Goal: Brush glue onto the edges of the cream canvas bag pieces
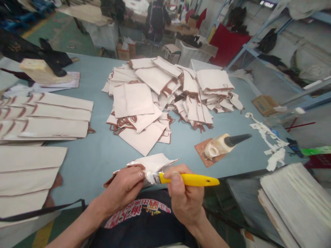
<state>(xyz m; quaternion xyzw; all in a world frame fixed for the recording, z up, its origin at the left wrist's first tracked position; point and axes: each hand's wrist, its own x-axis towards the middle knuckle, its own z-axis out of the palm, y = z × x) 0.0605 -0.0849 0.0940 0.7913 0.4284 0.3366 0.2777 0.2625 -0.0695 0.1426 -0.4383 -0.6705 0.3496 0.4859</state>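
Observation:
My right hand (184, 193) is closed round the yellow handle of a paintbrush (196, 179). White paste coats its bristles, which touch a cream fabric piece (155, 162) with brown edging. The fingers of my left hand (126, 184) are closed on that piece near the table's front edge, beside the brush tip. Part of the piece is hidden behind my hands. Beyond it lies a loose heap of similar cream pieces (134, 100) with brown trim and loops. To the right, a cream container with a dark spout or handle (219, 144) rests on a brown square.
Overlapping cream panels (57, 117) lie along the left of the blue-grey table (100, 151). White scraps (275, 151) sit at its right edge, near a small cardboard box (265, 105). A thick stack of pale sheets (297, 203) stands at lower right.

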